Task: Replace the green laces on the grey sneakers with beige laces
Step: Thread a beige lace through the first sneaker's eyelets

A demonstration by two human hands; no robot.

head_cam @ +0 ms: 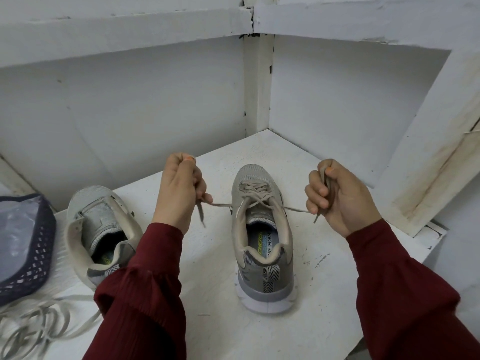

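While my left hand [179, 188] and right hand [335, 198] each curl tight round one end of the beige lace [255, 194], I draw both ends out sideways over the laced sneaker [262, 255], which stands before me on the shelf [207, 281]; this looks like the snugging-up at the top eyelets. Next, I judge, the ends need crossing and tying with even tension. Then the other sneaker [96, 229], bare of lace on my left near a heap of loose laces [39, 323], will want threading from the toe up.
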